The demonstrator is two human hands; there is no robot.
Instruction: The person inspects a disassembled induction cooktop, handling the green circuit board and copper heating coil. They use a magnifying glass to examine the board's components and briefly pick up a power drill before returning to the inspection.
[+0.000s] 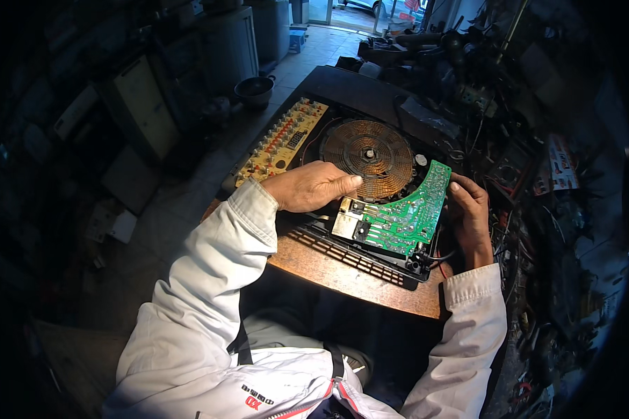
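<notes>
An opened induction cooker has its round copper coil (368, 155) exposed. A green circuit board (414, 218), solder side up, is tilted over the front right of the black housing (356, 262). My right hand (470, 215) grips the board's right edge, thumb at the upper corner and the other fingers partly hidden. My left hand (313, 186) is closed beside the board's left end, its thumb stretched along the coil's front edge. Its curled fingers are hidden below the palm, so what they hold does not show. A yellowish control board (284, 143) with a small display lies on the left.
The cooker sits on a brown wooden table (342, 276). Cluttered parts and cables, with a meter-like device (511, 166), crowd the right side. Beyond the table's left edge, a dark pan (254, 91) stands near cabinets (227, 52) along a tiled floor. A doorway opens at the back.
</notes>
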